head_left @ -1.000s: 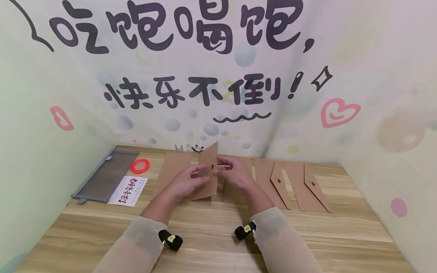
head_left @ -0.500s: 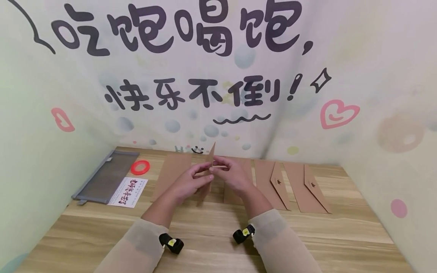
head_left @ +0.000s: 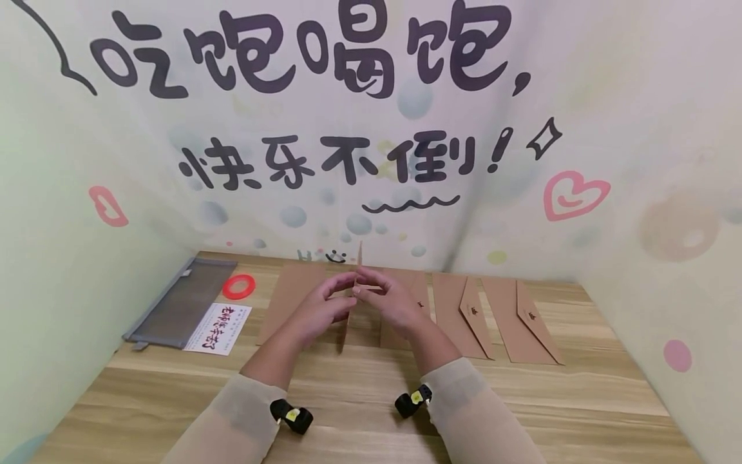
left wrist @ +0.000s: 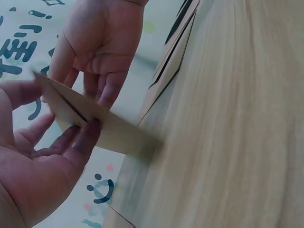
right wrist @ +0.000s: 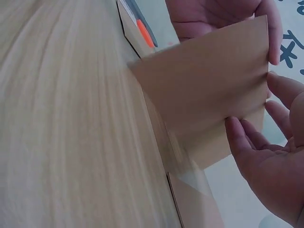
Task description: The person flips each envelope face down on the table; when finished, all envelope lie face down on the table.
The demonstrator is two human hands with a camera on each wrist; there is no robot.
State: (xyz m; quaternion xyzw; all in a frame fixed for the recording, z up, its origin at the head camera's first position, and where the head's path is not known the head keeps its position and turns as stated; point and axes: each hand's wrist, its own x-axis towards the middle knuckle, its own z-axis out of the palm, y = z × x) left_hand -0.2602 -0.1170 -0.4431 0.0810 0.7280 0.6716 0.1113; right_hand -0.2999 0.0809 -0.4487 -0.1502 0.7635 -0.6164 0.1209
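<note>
Between my two hands a brown paper envelope stands upright above the table, seen almost edge-on in the head view. My left hand (head_left: 315, 310) pinches it from the left; in the left wrist view its fingertips press the flap side of the envelope (left wrist: 116, 130). From the other side my right hand (head_left: 401, 308) holds it, thumb and fingers on the plain face of the envelope (right wrist: 204, 80) and along its edge in the right wrist view. The envelope's far corner is blurred in both wrist views.
Flat brown envelopes lie in a row: a left one (head_left: 290, 299), one partly under my right hand, and two with flaps, the nearer (head_left: 451, 309) and the outer (head_left: 510, 322). Farther left are a grey mesh pouch (head_left: 168, 306), a red tape roll (head_left: 227, 288) and a printed card (head_left: 223, 332).
The held envelope has turned from showing its flap and emblem to standing nearly edge-on. My right hand has shifted slightly left, and the fingertips of both hands are closer together.
</note>
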